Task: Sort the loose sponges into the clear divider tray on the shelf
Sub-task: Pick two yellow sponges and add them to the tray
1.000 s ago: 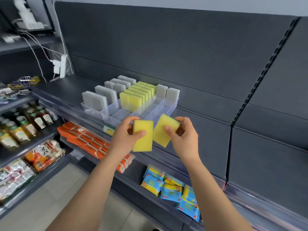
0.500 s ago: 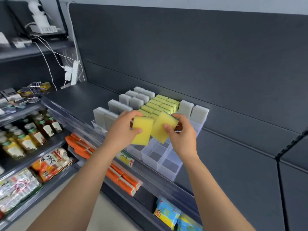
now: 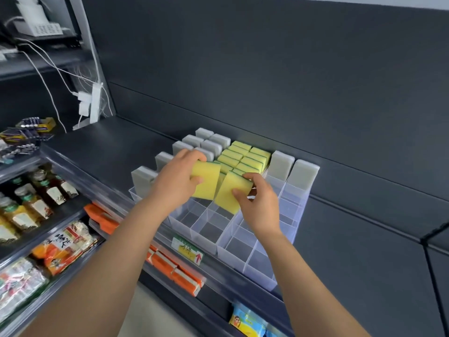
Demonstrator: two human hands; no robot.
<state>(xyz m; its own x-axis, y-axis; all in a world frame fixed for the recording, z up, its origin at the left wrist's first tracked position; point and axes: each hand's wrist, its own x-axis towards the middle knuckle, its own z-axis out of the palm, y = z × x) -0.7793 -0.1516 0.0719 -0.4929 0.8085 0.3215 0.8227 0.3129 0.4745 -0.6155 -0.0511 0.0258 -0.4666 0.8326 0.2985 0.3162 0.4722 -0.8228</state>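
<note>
The clear divider tray (image 3: 257, 268) sits on the dark shelf (image 3: 102, 147). Grey sponges (image 3: 303, 172) stand in its left and right rows, and yellow sponges with green backs (image 3: 244, 155) fill the middle rows at the back. My left hand (image 3: 175, 181) grips one yellow sponge (image 3: 206, 182) over the tray's middle. Beside it, my right hand (image 3: 261, 203) pinches a second yellow sponge (image 3: 230, 190), tilted, just above the compartments. The front compartments hold nothing.
Bottled goods (image 3: 31, 203) and snack packets (image 3: 63, 249) fill shelves at the left. Orange packs (image 3: 170, 263) and blue packets (image 3: 247, 322) lie on the shelf below. A white power strip with cables (image 3: 93, 103) hangs at the back left. A price label (image 3: 187, 249) marks the shelf edge.
Both hands carried their yellow sponges forward from in front of the shelf to over the tray's middle compartments. The view moved closer to the tray.
</note>
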